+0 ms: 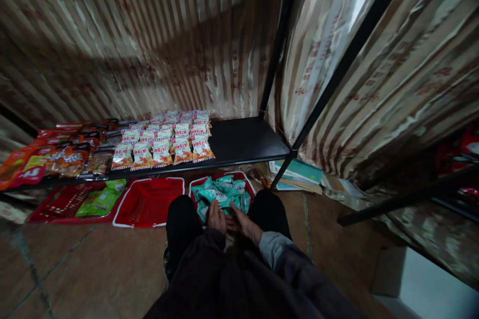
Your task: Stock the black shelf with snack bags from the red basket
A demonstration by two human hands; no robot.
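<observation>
My left hand (217, 218) is at the near side of a red basket (251, 184) between my knees. Its fingers are closed over the near edge of a teal snack packet (220, 198). Close beside it, my right hand (244, 223) grips the same packet from the right, thumb on top and fingers underneath, partly in shadow. More teal snack packets (239, 188) lie heaped in the basket beneath and around it. The packet's lower part is hidden by my hands.
Above the baskets runs a black shelf (243, 139) with rows of white-and-orange snack packets (161, 152) and other bagged snacks (75, 154). Left stand another red basket (149, 202) and one with green packets (101, 199). Books (299, 172) and a shelf post (314, 94) are to the right.
</observation>
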